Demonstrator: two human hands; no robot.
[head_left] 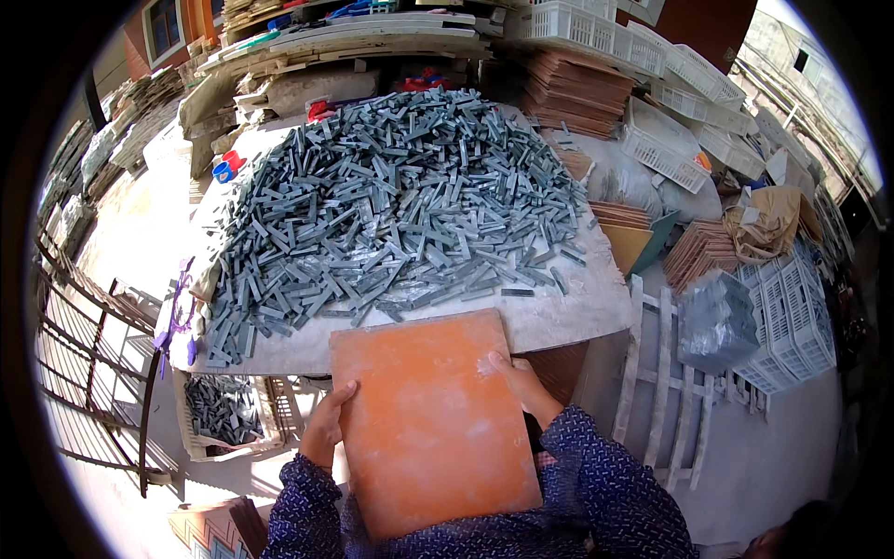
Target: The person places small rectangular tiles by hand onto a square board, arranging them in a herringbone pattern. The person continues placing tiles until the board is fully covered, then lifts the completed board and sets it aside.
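Both hands are gripping an orange board (pixel 430 424): left hand (pixel 326 424) clamping its left edge, right hand (pixel 523 384) its right; beyond them, grey strips (pixel 391 196) are covering the desk (pixel 568 312).

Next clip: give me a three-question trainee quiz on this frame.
1. True or false: both hands grip the orange board.
2. What lies heaped on the table? A) grey strips B) red bricks C) coils of rope
3. Where is the crate of grey strips: at the person's left or right?

Key: 1 true: left hand and right hand hold its side edges. 2 A, the grey strips. 3 left, below the table edge.
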